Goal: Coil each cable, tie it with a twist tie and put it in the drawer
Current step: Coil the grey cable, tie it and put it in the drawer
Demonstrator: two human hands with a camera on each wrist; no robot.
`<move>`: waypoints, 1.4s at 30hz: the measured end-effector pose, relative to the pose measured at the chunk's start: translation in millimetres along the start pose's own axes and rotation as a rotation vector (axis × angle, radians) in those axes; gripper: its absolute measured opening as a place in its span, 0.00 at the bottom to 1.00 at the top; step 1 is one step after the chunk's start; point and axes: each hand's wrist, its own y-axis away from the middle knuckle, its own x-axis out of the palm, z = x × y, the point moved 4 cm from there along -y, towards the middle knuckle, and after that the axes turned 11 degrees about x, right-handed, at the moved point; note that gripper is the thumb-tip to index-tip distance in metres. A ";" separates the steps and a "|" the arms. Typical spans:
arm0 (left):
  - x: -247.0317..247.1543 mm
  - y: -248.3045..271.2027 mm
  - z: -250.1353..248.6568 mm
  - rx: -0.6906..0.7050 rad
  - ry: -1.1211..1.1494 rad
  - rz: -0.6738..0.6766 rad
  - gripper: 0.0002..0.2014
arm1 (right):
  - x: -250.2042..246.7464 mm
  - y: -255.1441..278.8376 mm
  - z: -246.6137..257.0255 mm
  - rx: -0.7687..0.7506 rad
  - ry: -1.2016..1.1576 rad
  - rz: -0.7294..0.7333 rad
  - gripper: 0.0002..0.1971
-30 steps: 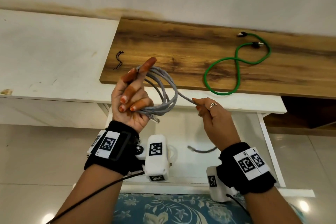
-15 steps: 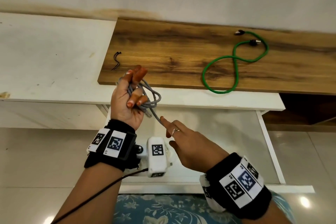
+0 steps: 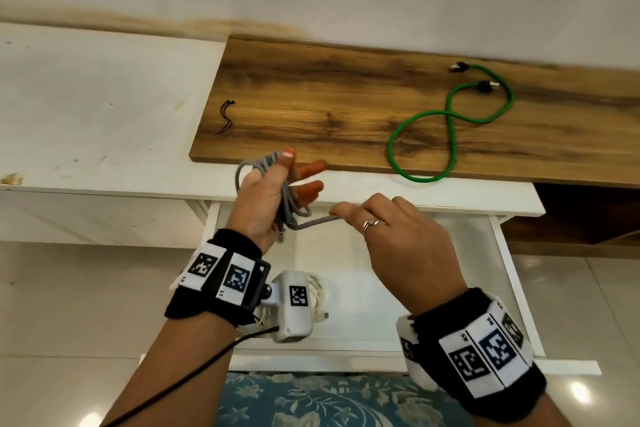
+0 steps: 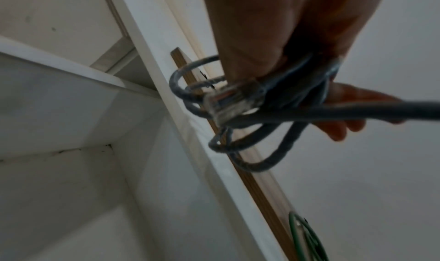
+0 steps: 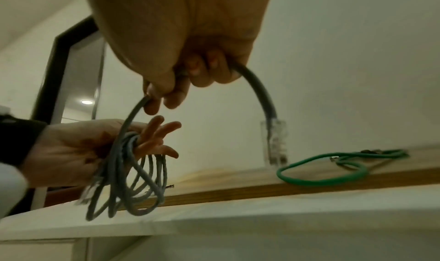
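Observation:
My left hand (image 3: 263, 198) holds a grey cable (image 3: 313, 221) wound into several loops, thumb pressed over the bundle and fingers stretched out. One clear plug (image 4: 226, 101) sticks out below that palm. To its right, my right hand (image 3: 398, 243) grips the cable's free tail in curled fingers (image 5: 209, 71), and the short stretch between the hands is taut. The tail's other clear plug (image 5: 275, 142) hangs past my right hand. Both hands hover above the open white drawer (image 3: 498, 270). A black twist tie (image 3: 225, 116) lies on the wooden board (image 3: 311, 104), at its left end.
A green cable (image 3: 450, 125) lies in a loose figure eight on the right part of the board. A white coiled cable (image 3: 317, 291) rests inside the drawer, partly hidden by my left wrist camera. The white cabinet top (image 3: 104, 114) extends left.
My right hand has risen from low over the drawer to beside the left hand and now grips the tail. The wide coil has tightened into a smaller bundle, and the left hand has turned.

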 end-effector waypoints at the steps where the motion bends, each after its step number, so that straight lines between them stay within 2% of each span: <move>1: 7.0 3.6 4.1 -0.056 -0.009 0.061 0.12 | -0.6 -1.8 -3.3 0.002 -0.005 -0.033 0.20; 3: 19.4 10.8 13.2 -0.150 -0.044 0.166 0.15 | 1.3 -2.4 -11.5 0.016 -0.031 -0.085 0.17; 5: 27.3 16.8 20.2 -0.232 -0.097 0.257 0.14 | 6.7 -1.4 -20.4 0.062 -0.159 -0.096 0.14; 8: 35.2 24.7 26.5 -0.315 -0.195 0.425 0.15 | 15.0 -2.4 -38.2 0.245 -0.491 -0.099 0.10; 11: 39.0 28.4 29.5 -0.367 -0.236 0.482 0.22 | 25.6 -3.7 -49.9 0.409 -0.707 -0.037 0.09; 14: 40.8 28.8 30.1 -0.486 -0.101 0.568 0.29 | 30.8 -3.6 -52.5 0.463 -0.867 0.091 0.13; 17: 41.0 32.2 29.5 -0.570 0.006 0.751 0.36 | 34.6 -2.9 -47.7 0.487 -1.004 0.303 0.14; 19: 44.1 35.8 29.2 -0.615 0.141 0.825 0.32 | 34.9 -2.9 -42.1 0.488 -1.123 0.343 0.12; 21: 47.7 37.3 28.3 -0.640 0.279 0.843 0.27 | 34.4 -3.2 -38.3 0.515 -1.231 0.359 0.12; 23: 49.0 36.0 29.0 -0.625 0.328 0.825 0.24 | 36.8 -3.2 -39.5 0.534 -1.195 0.375 0.17; 26: 49.7 34.8 27.9 -0.598 0.331 0.765 0.23 | 38.2 -4.6 -40.9 0.538 -1.053 0.385 0.33; 27: 49.8 34.2 27.4 -0.585 0.318 0.723 0.23 | 37.3 -5.1 -40.5 0.566 -1.053 0.389 0.34; 29: 49.4 31.4 27.2 -0.526 0.235 0.608 0.22 | 37.1 -4.9 -39.5 0.634 -1.089 0.429 0.29; 31: 48.1 27.9 28.0 -0.454 0.117 0.480 0.21 | 40.1 -1.7 -37.4 0.728 -1.158 0.512 0.28; 34: 48.9 24.7 30.0 -0.378 0.010 0.367 0.21 | 46.9 2.8 -35.5 0.905 -1.433 0.577 0.25; 38: 44.2 18.2 32.4 -0.298 -0.094 0.260 0.23 | 48.4 3.1 -35.4 0.960 -1.568 0.599 0.18; 42: 40.7 17.0 33.2 -0.260 -0.151 0.187 0.24 | 51.7 2.8 -33.3 1.020 -1.636 0.521 0.16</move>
